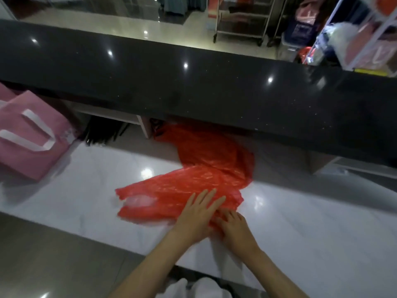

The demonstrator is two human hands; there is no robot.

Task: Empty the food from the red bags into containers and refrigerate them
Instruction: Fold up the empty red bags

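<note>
- The red bag (pixel 193 186) lies flat and looks empty on the white tabletop (pixel 300 222), its far end reaching under the black counter (pixel 193 82).
- Smoothing it well probably means pressing outward from the near edge, so trapped air escapes.
- The left hand (pixel 198 214) lies flat on the bag, fingers straight.
- The right hand (pixel 234 227) presses the near edge, fingers slightly bent, gripping nothing.
</note>
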